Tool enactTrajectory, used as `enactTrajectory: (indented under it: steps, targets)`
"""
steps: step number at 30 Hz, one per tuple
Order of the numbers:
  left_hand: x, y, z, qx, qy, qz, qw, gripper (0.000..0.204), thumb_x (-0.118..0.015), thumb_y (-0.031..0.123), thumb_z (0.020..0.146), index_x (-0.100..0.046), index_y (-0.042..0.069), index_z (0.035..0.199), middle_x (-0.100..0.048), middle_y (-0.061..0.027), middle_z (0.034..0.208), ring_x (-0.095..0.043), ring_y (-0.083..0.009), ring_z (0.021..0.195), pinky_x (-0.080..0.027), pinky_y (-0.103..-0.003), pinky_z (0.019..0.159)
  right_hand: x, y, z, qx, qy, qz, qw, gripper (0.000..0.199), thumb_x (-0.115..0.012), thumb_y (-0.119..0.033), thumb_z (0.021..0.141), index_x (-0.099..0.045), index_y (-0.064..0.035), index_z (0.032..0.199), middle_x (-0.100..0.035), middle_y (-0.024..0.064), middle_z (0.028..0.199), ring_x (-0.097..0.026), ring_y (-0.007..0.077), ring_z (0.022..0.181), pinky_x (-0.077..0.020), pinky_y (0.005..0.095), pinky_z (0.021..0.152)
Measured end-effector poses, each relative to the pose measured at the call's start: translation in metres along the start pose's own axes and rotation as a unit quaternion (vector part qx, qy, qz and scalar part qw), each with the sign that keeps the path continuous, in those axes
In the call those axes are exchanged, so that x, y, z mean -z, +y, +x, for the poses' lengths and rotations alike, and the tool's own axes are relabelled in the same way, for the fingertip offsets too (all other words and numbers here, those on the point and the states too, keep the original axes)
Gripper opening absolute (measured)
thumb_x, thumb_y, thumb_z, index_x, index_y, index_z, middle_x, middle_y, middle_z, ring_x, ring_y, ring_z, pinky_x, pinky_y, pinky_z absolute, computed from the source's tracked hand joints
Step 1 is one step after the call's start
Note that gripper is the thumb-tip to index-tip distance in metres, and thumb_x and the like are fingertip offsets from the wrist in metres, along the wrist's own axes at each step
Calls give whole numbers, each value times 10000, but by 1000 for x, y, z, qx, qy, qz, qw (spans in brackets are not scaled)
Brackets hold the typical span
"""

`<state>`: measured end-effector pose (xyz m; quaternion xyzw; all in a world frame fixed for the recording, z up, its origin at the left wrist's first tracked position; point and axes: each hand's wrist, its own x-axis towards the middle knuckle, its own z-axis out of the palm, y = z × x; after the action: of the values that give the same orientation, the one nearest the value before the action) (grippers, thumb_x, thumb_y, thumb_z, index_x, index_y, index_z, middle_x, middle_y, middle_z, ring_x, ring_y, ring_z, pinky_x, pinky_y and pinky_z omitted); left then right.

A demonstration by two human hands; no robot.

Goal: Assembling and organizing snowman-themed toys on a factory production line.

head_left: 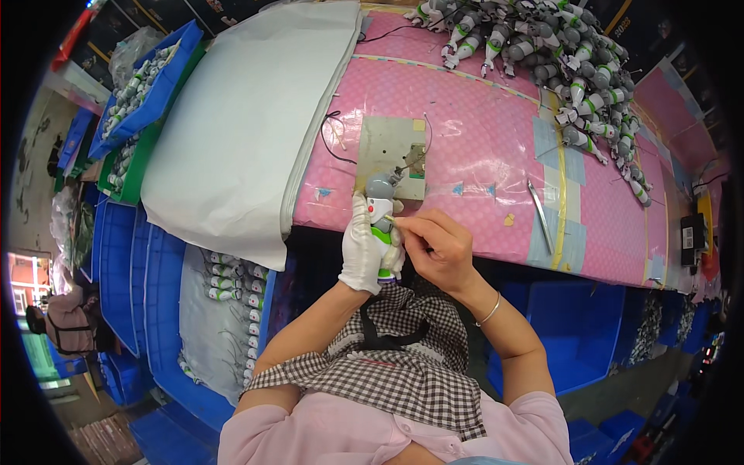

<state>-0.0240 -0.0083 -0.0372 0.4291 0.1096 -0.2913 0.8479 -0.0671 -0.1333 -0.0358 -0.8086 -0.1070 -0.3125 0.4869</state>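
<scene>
Here, toy figure [380, 207] lengthwise, head-end away

The grey-headed white toy figure [380, 208] has green bands. It lies in the left hand [362, 249], head pointing away.

Toy figure [380, 208]: sides partly hidden by gloved left fingers [359, 221]. Whatever's at the right fingertips [401, 222]: too small to ID. Figure pile [577, 93] clipped by top edge, pink shirt [310, 434] by bottom. Yellow-black device [692, 238]: face unreadable.
</scene>
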Motion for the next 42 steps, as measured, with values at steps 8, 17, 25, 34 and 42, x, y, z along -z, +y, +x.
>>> enactTrajectory:
  steps: [8, 17, 25, 34, 42]
  targets:
    - [-1, -1, 1, -12, 7, 25, 1000, 595, -289, 567, 943, -583, 51, 922, -515, -35, 566, -448, -145, 391, -358, -265, 339, -2, 0, -2, 8, 0, 15, 1000, 201, -635, 96, 722, -664, 1, 897, -599, 76, 752, -559, 129, 574, -437, 226, 490]
    - [0, -5, 5, -25, 47, 29, 998, 587, -288, 558, 948, -584, 52, 931, -533, -38, 581, -460, -140, 400, -363, -260, 346, -1, -4, -5, -16, 8, 10, 1000, 194, -630, 88, 706, -639, 6, 881, -595, 97, 754, -580, 197, 583, -462, 275, 497]
    - [5, -6, 4, -30, -6, 41, 999, 607, -309, 576, 935, -589, 37, 951, -545, -43, 609, -456, -151, 400, -362, -281, 351, -2, -3, -6, -30, 8, 19, 999, 176, -630, 86, 726, -654, 8, 882, -601, 86, 767, -578, 148, 592, -457, 240, 502]
    - [2, -8, 5, -51, 21, 68, 996, 610, -284, 582, 936, -575, 46, 948, -515, -34, 568, -444, -141, 381, -357, -259, 335, -1, -3, -8, -54, 1, 34, 998, 168, -628, 77, 736, -662, 5, 884, -605, 77, 769, -577, 129, 594, -456, 229, 503]
    - [-1, -7, 4, -53, 33, 63, 996, 592, -275, 545, 956, -579, 37, 950, -522, -34, 578, -453, -129, 398, -364, -250, 352, 0, 0, -3, -76, -8, 24, 997, 165, -618, 87, 747, -668, 4, 881, -609, 74, 771, -584, 112, 621, -458, 212, 519]
